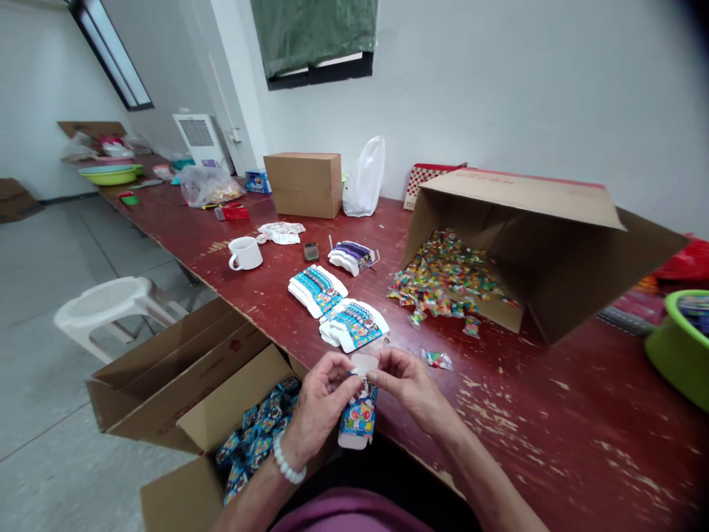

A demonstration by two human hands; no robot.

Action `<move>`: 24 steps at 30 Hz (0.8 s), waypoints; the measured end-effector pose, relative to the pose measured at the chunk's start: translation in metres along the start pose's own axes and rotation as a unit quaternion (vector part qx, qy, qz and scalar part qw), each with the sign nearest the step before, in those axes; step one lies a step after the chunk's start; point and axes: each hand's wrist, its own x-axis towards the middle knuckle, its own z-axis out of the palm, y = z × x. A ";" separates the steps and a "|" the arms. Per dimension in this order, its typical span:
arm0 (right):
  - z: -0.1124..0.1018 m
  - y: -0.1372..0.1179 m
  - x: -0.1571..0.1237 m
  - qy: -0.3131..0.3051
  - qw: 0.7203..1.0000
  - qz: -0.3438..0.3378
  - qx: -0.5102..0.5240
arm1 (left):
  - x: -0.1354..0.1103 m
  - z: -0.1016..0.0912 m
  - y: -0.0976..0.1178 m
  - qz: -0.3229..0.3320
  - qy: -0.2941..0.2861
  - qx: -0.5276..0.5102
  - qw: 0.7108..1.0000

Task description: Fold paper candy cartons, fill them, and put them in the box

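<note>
Between my two hands is a small blue printed candy box point(359, 423) with its white top flap raised. My left hand point(326, 395) pinches the box's upper left edge, a beaded bracelet on its wrist. Thumb and fingers of my right hand point(408, 384) grip the flap's right side. Just beyond lie two fanned stacks of flat blue boxes, a nearer stack point(354, 325) and a farther stack point(317, 290). A single wrapped candy packet point(436, 360) rests right of my right hand. Many more candy packets point(443, 277) spill from a tipped carton point(565, 273).
An open carton point(221, 414) of filled blue boxes stands below the table edge at left. On the red table point(532, 421) are a white mug point(245, 253), a phone point(311, 252), a purple box stack point(353, 256) and a closed carton point(304, 185). A green basin point(676, 362) sits far right.
</note>
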 end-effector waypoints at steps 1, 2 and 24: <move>0.000 -0.001 0.000 -0.007 1.000 -0.008 -0.015 | 0.000 0.001 0.000 -0.007 0.006 -0.031 0.999; 0.000 -0.002 -0.001 -0.006 1.000 -0.019 -0.022 | -0.001 0.001 0.001 -0.020 0.007 -0.066 0.998; 0.003 -0.014 -0.005 -0.013 0.999 0.022 -0.022 | -0.001 0.015 -0.012 -0.139 -0.098 -0.066 0.983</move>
